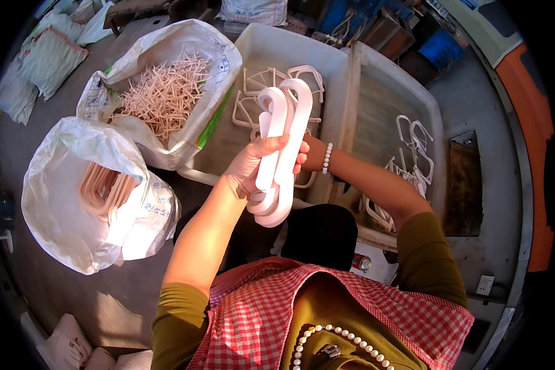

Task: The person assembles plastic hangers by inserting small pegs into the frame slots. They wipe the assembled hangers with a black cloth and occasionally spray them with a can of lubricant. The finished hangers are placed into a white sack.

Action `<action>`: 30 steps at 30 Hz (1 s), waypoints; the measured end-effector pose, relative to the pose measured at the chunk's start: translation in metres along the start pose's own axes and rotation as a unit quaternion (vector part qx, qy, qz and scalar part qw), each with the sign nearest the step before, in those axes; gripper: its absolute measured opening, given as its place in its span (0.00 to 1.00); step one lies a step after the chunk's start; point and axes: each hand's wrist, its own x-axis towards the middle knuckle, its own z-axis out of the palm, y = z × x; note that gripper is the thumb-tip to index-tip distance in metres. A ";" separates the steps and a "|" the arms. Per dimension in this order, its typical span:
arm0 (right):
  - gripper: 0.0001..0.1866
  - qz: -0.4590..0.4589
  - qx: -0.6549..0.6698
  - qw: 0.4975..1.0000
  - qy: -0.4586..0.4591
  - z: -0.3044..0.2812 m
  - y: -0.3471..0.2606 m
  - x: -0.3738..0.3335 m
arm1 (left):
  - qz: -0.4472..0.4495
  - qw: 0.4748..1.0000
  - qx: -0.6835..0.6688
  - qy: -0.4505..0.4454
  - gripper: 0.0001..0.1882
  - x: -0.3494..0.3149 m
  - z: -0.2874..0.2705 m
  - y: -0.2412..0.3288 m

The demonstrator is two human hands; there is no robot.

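Observation:
My left hand (253, 161) is closed round a small stack of white curved plastic pieces (288, 132) with hooked ends, its thumb across the front. The stack stands nearly upright, its top leaning right. Just to the right, my right hand (314, 154) reaches in behind the stack, a white beaded bracelet on the wrist. Its fingers are mostly hidden, so I cannot tell whether they grip the pieces. Beneath both hands is a pale plastic bin (253, 46) with several white bent plastic frames (246, 111) inside.
Right of it, a second bin (435, 102) holds more white plastic frames (416, 145). At the left, an open white sack (191, 34) contains thin pinkish plastic scraps (166, 92); a nearer sack (49, 185) holds stacked pinkish loops (102, 191). A spray can (361, 262) lies near my lap.

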 end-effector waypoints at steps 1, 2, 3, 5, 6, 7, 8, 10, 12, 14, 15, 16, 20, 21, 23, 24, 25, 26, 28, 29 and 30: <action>0.22 0.007 0.014 1.000 -0.002 0.000 -0.001 0.003 | 0.005 1.000 0.015 0.007 0.23 -0.001 0.001 0.001; 0.22 -0.018 -0.025 1.000 -0.001 -0.001 -0.003 0.006 | 0.011 0.999 0.031 0.013 0.22 -0.002 0.003 0.002; 0.22 -0.046 -0.067 0.997 0.005 0.001 -0.004 0.007 | 0.016 0.999 0.047 0.020 0.20 -0.003 0.004 0.002; 0.22 -0.101 -0.151 0.983 0.025 0.004 -0.007 0.013 | 0.030 0.997 0.060 0.028 0.19 -0.005 0.003 0.005; 0.22 -0.105 -0.177 0.978 0.033 0.005 -0.009 0.011 | 0.038 0.996 0.067 0.033 0.19 -0.006 0.003 0.006; 0.22 -0.128 -0.283 0.949 0.061 0.003 -0.010 0.010 | 0.054 0.995 0.073 0.040 0.19 -0.008 0.003 0.008; 0.22 -0.145 -0.385 0.907 0.094 0.002 -0.011 0.009 | 0.070 0.993 0.080 0.048 0.19 -0.009 0.002 0.009; 0.23 -0.194 -0.693 0.668 0.190 -0.005 -0.003 0.002 | 0.122 0.979 0.141 0.078 0.20 -0.011 0.006 0.009; 0.24 -0.154 -0.675 0.672 0.263 -0.015 -0.003 -0.006 | 0.200 0.921 0.303 0.144 0.25 -0.011 0.006 0.002; 0.25 -0.133 -0.654 0.678 0.310 -0.023 0.002 -0.020 | 0.296 0.738 0.572 0.202 0.25 -0.010 0.000 -0.005; 0.26 -0.125 -0.636 0.685 0.331 -0.022 0.006 -0.028 | 0.246 0.638 0.683 0.258 0.24 -0.014 0.001 -0.003; 0.26 -0.114 -0.619 0.692 0.355 -0.021 0.008 -0.037 | 0.249 0.597 0.716 0.262 0.21 -0.012 -0.001 -0.004; 0.28 -0.084 -0.629 0.681 0.365 -0.013 0.009 -0.065 | 0.466 0.305 0.810 0.183 0.16 -0.020 -0.013 0.010; 0.27 -0.081 -0.630 0.680 0.367 -0.011 0.009 -0.071 | 0.465 0.246 0.831 0.181 0.14 -0.026 -0.011 0.014; 0.27 -0.076 -0.632 0.673 0.377 -0.008 0.009 -0.082 | 0.487 0.202 0.826 0.200 0.11 -0.037 0.003 0.024; 0.27 -0.079 -0.632 0.670 0.381 -0.007 0.009 -0.084 | 0.516 0.144 0.821 0.198 0.11 -0.042 0.006 0.030; 0.26 -0.081 -0.631 0.669 0.385 -0.004 0.012 -0.087 | 0.541 0.087 0.813 0.196 0.11 -0.048 0.009 0.034; 0.26 -0.091 -0.627 0.665 0.395 -0.002 0.017 -0.087 | 0.561 0.131 0.800 0.169 0.12 -0.062 0.015 0.040; 0.27 -0.089 -0.630 0.669 0.385 -0.002 0.022 -0.089 | 0.557 0.062 0.813 0.158 0.10 -0.079 0.013 0.054; 0.28 -0.089 -0.631 0.672 0.378 -0.002 0.025 -0.089 | 0.553 0.027 0.818 0.154 0.09 -0.088 0.015 0.061; 0.29 -0.092 -0.631 0.669 0.381 -0.003 0.029 -0.086 | 0.539 -0.026 0.826 0.162 0.06 -0.097 0.018 0.070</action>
